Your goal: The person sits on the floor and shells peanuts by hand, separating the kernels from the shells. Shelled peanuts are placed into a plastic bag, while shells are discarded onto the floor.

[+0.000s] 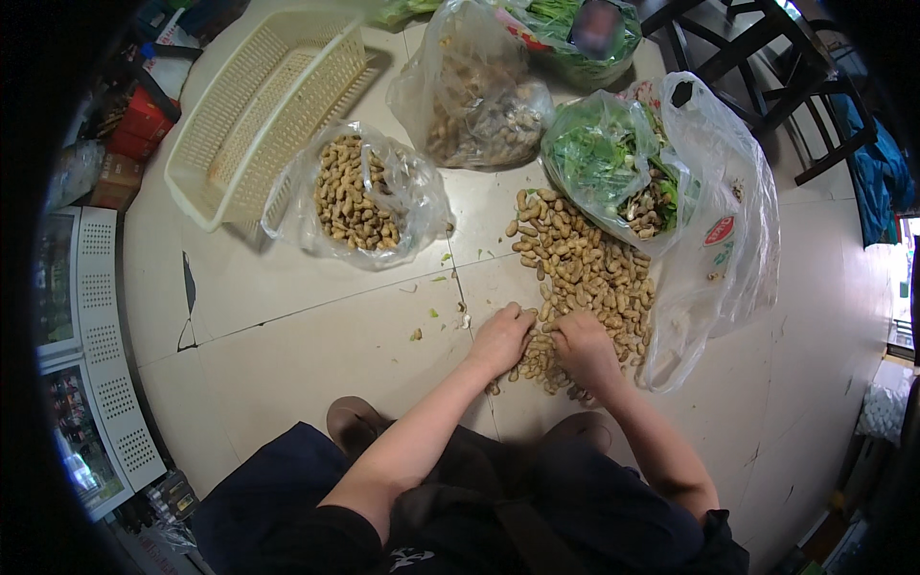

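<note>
A spread pile of unshelled peanuts (596, 269) lies on the tiled floor (309, 366) in front of me. My left hand (505, 336) is at the pile's near left edge, its fingertips bent down among the peanuts. Close to its right, my right hand (583, 348) reaches into the same pile with curled fingers. Whether either hand grips a peanut cannot be told. Left of the pile stands an opened clear plastic bag of peanuts (356, 194). Beyond the pile, a clear bag of leafy greens (596, 147) also has peanuts or roots at its mouth.
A cream plastic basket (269, 108) lies at the upper left. A full tied plastic bag (474, 115) and a bag of green vegetables (560, 36) stand at the top. An empty-looking plastic bag (726, 237) borders the pile's right side. Dark wooden stools (762, 65) are upper right.
</note>
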The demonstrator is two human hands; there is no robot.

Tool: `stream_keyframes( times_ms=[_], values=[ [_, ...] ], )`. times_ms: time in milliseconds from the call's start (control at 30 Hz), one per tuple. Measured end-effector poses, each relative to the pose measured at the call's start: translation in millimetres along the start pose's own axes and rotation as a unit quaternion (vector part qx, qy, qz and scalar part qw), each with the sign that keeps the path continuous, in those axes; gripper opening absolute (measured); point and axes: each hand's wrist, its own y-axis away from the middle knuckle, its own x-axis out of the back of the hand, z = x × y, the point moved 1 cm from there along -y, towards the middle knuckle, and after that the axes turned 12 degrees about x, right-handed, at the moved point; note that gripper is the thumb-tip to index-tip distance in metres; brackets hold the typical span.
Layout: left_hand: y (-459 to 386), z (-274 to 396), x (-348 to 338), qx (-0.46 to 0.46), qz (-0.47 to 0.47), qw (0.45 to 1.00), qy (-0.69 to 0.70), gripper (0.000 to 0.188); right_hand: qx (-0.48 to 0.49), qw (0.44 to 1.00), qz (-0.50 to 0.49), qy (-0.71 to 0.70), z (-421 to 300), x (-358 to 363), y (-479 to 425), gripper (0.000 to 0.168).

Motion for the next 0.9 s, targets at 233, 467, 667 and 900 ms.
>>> stream_keyframes(
  times_ms=[233,467,667,900],
  values=[
    [-19.8,-25.3,46.4,0.145,-0.036,0.986,0.078,0.018,0.037,0.992,-0.094,0.07,-0.6,-24.8,11.9,0.012],
    [-17.4,2.9,91.5,0.185,-0.245,0.749,0.587,0.026,0.046,0.975,-0.172,0.136,-7.0,-27.6,-1.5,0.013],
    [-16.4,4.0,92.5,0.134,-0.297,0.709,0.626,0.028,0.083,0.969,-0.226,0.059,-6.0,-23.9,-2.0,0.02],
    [-13.8,12.5,104.2,0.117,-0.272,0.718,0.63,0.028,-0.258,0.922,-0.114,-0.265,-5.8,-4.2,-12.9,0.023]
  ],
)
